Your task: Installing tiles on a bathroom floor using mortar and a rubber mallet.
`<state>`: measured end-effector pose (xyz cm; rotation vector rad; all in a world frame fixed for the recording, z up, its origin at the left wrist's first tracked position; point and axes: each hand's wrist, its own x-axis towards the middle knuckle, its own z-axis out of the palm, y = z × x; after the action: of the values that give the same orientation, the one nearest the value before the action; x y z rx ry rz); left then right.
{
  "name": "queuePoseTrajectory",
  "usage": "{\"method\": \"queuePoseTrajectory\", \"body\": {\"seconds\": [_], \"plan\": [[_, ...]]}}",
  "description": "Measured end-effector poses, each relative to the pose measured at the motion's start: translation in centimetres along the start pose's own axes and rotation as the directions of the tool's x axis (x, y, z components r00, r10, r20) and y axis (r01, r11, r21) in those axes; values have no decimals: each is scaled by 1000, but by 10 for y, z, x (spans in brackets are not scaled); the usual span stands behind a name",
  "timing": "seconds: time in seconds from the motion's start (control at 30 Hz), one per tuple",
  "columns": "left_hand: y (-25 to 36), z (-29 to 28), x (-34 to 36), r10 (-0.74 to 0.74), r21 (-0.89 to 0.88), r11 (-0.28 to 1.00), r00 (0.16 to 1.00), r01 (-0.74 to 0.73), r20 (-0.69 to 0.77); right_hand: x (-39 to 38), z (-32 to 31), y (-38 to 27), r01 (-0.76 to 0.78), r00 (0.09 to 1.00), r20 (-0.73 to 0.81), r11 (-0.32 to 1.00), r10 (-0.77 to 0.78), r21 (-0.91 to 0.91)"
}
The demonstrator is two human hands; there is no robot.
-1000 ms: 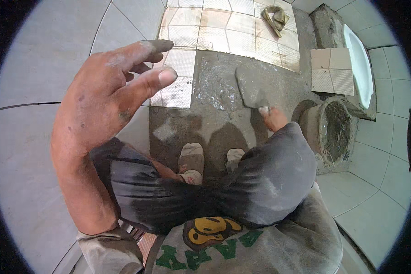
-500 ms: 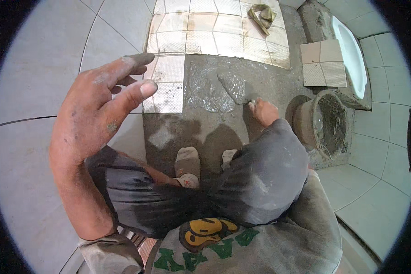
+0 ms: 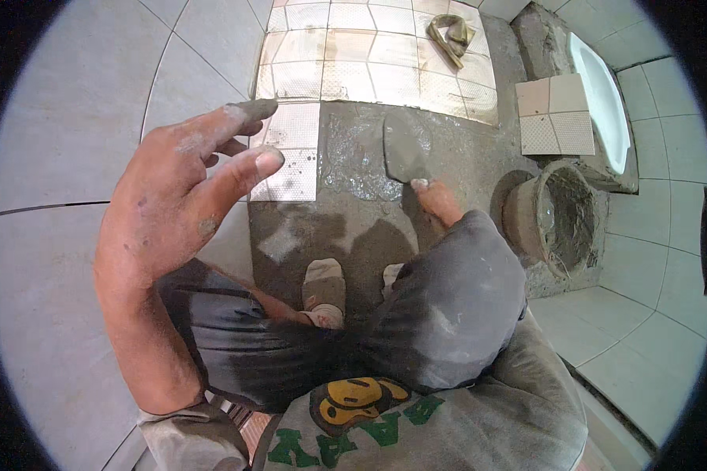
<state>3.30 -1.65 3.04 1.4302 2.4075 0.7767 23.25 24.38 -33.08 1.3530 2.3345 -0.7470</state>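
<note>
My left hand (image 3: 188, 196) is raised at the left with its mortar-smeared fingers apart and slightly curled, holding nothing. Behind its fingertips lie laid small-patterned floor tiles (image 3: 287, 177). My right hand (image 3: 436, 200), partly hidden behind my knee, grips a mortar-covered trowel (image 3: 404, 149). Its blade lies over the wet patch of grey mortar (image 3: 349, 157), just right of those tiles. To the right of my hand stands a mortar-caked bucket (image 3: 526, 220) with grey mix inside.
A crumpled olive cloth (image 3: 456, 43) rests on the tiled section (image 3: 361, 74) beyond. A loose square tile (image 3: 554, 122) leans by a white squat pan (image 3: 609, 118) on a cement step. Tiled walls (image 3: 660, 220) rise at the right; my sock-clad feet (image 3: 324, 286) are below.
The trowel in my right hand has shifted leftward over the mortar, with its blade tilting along the way. My left hand has stayed raised and open, drifting slightly as the view shifted.
</note>
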Motion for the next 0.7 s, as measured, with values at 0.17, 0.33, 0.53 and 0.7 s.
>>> {"method": "queuePoseTrajectory", "body": {"seconds": [0.17, 0.33, 0.53, 0.7], "plan": [[2, -5, -2, -127, 12, 992, 981, 126, 147, -22, -32, -61, 62, 948, 296, 981, -116, 185], [5, -1, 3, -142, 35, 990, 975, 138, 171, -6, -1, -58, 276, 954, 128, 960, -270, -34], [-2, -5, -3, -118, 40, 993, 981, 114, 151, -44, -22, -40, 387, 894, 296, 914, -337, -126], [0, -8, -2, -193, -19, 980, 972, 197, 133, -66, -32, -3, 298, 924, 308, 932, -227, -208]]}}
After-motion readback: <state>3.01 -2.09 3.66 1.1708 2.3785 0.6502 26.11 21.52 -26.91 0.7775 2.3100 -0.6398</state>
